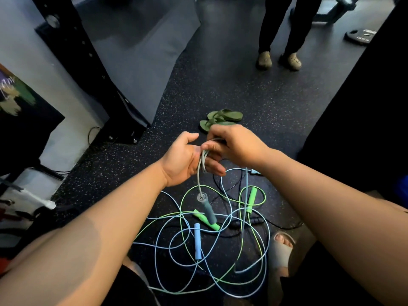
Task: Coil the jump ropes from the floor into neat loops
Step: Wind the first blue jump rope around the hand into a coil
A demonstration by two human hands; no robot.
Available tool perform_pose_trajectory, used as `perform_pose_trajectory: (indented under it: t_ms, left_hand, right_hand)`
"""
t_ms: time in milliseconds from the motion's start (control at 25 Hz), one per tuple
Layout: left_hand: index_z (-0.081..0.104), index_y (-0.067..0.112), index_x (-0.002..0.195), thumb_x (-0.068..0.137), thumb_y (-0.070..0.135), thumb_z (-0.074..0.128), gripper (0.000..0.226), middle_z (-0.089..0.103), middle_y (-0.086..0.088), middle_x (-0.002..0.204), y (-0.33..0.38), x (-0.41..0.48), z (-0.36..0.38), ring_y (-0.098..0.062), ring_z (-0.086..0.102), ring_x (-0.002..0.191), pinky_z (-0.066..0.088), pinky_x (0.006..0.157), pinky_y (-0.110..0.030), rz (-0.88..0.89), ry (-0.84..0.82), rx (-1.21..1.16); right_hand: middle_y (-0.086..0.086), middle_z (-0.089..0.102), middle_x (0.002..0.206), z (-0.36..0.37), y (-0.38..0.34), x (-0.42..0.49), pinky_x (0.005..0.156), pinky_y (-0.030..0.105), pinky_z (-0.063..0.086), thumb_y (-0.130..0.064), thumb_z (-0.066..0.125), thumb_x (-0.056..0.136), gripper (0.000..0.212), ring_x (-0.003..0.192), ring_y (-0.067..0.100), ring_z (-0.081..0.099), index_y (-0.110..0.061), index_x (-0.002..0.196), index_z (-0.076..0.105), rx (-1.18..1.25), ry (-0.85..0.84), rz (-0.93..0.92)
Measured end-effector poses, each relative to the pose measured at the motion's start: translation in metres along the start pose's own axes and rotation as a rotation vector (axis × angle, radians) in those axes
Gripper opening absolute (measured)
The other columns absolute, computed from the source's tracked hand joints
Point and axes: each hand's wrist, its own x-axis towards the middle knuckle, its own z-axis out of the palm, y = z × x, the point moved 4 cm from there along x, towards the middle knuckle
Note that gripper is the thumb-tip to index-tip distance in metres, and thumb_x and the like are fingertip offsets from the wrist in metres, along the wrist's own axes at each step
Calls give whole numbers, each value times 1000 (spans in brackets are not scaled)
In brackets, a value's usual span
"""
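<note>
- I'm watching my left hand (185,157) holding its fingers out straight, with the grey rope (199,173) looping around them.
- My right hand (234,144) is pinching that rope just above.
- The grey handle (206,208) is dangling over the blue rope (269,237) and green rope (181,215), which are lying tangled on the floor (231,91).
</note>
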Motion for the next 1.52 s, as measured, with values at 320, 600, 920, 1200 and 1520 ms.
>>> perform_pose_trajectory:
  t_ms: [320, 600, 920, 1200, 1520]
  left_hand:
    - [60, -1, 95, 80, 53, 33, 62, 64, -11, 69, 5, -4, 2, -37, 70, 77, 57, 78, -34, 102, 20, -336]
    - [56, -4, 115, 80, 52, 40, 68, 69, -20, 108, 19, -12, -11, -44, 61, 117, 48, 103, -42, 321, 11, -643]
    - [46, -14, 137, 77, 93, 17, 125, 59, -26, 136, 24, -12, -39, -39, 56, 129, 29, 119, -43, 335, 227, -464]
    - [68, -10, 114, 72, 90, -16, 137, 66, -33, 119, 5, 4, -23, -34, 65, 116, 37, 114, -40, 69, 175, 117]
    - [72, -2, 89, 62, 95, -12, 131, 67, -26, 86, -1, 0, -6, -41, 68, 94, 42, 106, -42, -108, -36, 180]
  right_hand:
    - [-1, 48, 65, 13, 36, -5, 62, 35, 36, -41, 49, 101, 39, 62, 11, 40, -12, 75, 49, 140, -21, 238]
    - [-6, 49, 57, 46, 24, -13, 48, 15, 38, -32, 40, 106, 34, 43, -2, 54, -9, 95, 61, 198, -268, 322]
    - [8, 68, 89, 49, 0, -10, 74, 41, 49, -34, 42, 104, 27, 83, 29, 62, -13, 99, 59, -83, -408, 160]
    - [-1, 66, 84, 12, -22, -2, 60, 34, 44, -52, 53, 95, 28, 75, 24, 60, -25, 94, 61, -271, -182, 7]
    - [-11, 64, 87, -17, 1, -2, 61, 26, 32, -56, 64, 87, 34, 79, 10, 57, -22, 91, 67, -200, 28, -89]
